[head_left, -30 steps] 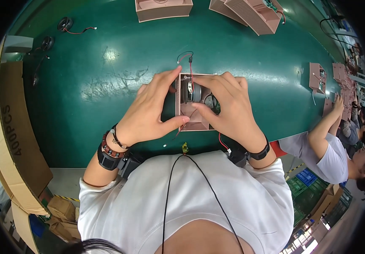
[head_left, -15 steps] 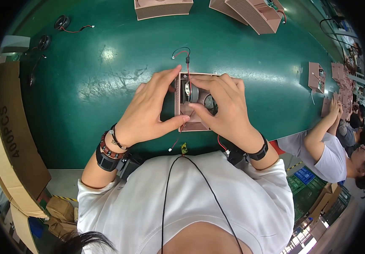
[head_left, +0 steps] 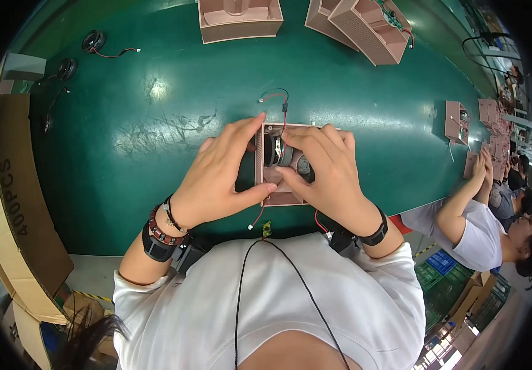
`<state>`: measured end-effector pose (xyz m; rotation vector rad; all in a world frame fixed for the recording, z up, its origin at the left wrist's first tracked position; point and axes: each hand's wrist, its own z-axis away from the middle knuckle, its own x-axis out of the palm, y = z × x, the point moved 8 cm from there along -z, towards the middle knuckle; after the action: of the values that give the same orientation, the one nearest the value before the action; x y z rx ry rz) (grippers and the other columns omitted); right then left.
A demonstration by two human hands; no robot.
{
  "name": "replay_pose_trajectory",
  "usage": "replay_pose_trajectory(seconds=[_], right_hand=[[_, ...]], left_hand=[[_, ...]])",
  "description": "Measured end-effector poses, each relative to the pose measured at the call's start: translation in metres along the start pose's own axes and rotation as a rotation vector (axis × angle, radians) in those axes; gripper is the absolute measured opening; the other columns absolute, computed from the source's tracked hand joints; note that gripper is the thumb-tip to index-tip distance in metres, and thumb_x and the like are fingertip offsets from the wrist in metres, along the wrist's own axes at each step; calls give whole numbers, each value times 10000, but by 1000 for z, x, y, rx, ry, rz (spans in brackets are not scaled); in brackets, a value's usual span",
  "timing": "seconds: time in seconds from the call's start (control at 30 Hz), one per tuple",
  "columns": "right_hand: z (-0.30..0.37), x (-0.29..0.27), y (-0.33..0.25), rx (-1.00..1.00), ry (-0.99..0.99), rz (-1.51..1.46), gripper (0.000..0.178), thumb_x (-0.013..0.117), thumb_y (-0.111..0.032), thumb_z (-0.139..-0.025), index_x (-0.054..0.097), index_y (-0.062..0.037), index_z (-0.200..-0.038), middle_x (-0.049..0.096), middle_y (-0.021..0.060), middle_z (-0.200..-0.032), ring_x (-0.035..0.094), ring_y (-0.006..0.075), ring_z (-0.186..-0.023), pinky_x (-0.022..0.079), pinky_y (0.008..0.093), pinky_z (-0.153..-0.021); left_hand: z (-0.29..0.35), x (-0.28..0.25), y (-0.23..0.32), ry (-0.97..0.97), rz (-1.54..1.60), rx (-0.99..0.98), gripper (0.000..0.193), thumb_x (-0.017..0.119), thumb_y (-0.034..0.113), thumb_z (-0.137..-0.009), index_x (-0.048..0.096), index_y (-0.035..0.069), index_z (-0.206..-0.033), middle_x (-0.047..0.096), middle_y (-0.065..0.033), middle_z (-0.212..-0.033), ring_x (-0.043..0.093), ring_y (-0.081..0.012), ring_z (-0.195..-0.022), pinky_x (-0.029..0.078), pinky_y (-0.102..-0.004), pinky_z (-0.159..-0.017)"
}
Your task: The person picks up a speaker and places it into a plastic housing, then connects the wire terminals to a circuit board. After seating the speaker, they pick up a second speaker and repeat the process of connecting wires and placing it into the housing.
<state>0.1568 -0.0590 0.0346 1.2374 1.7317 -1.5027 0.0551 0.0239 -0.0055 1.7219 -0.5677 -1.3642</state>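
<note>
A pink open box-shaped speaker housing [head_left: 285,198] stands on the table in front of me. Inside it, near its left wall, sits a black round speaker [head_left: 270,150] with a metal terminal strip; its red and black wires run out past the far edge to a small white plug. My left hand [head_left: 219,169] is closed around the housing's left side, thumb at the near left corner and index finger at the far one. Thumb and fingers of my right hand [head_left: 327,161] grip the speaker from the right. A second round part [head_left: 303,166] shows partly beneath that hand.
Loose wired speakers [head_left: 93,41] lie at the far left of the green table [head_left: 173,86]. More pink housings [head_left: 241,28] stand along the far edge, and another housing [head_left: 456,122] is at the right. A cardboard box [head_left: 31,191] borders the left; a co-worker [head_left: 469,228] sits at the right.
The scene sits slightly lower in the picture. Inside the housing the speaker appears closer to the left wall, while both hands keep nearly the same hold.
</note>
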Motion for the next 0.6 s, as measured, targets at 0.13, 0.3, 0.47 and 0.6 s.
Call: replay_pose_trajectory(seconds=[0.13, 0.3, 0.47, 0.6], right_hand=[[1, 1, 2, 9, 10, -1, 461, 796, -146, -627, 602, -86, -1041, 638, -11, -1048, 552, 191, -884, 340, 349, -796], [1, 2, 2, 27, -12, 0, 462, 798, -153, -627, 603, -86, -1041, 635, -8, -1042, 554, 195, -892, 338, 354, -803], [-1, 2, 2, 7, -12, -8, 448, 791, -148, -641, 602, -86, -1042, 634, -4, -1044, 556, 196, -898, 337, 360, -813], [-2, 0, -2, -32, 16, 3, 460, 793, -129, -633, 604, -75, -1049, 650, -1, -1030, 566, 198, -853, 335, 340, -794]], left_hand=[[0, 1, -1, -9, 0, -12, 907, 757, 312, -736, 280, 64, -1466, 458, -139, -1302, 580, -245, -1020, 394, -393, -916], [-1, 0, -2, -7, -12, -6, 901, 752, 308, -739, 280, 58, -1465, 456, -139, -1307, 580, -248, -1023, 396, -397, -917], [-1, 0, -1, -12, -12, 4, 898, 750, 303, -741, 278, 51, -1463, 452, -140, -1309, 580, -251, -1025, 398, -401, -910], [0, 0, -1, -10, -14, 6, 898, 749, 305, -742, 278, 48, -1462, 451, -142, -1310, 580, -251, -1025, 399, -400, -906]])
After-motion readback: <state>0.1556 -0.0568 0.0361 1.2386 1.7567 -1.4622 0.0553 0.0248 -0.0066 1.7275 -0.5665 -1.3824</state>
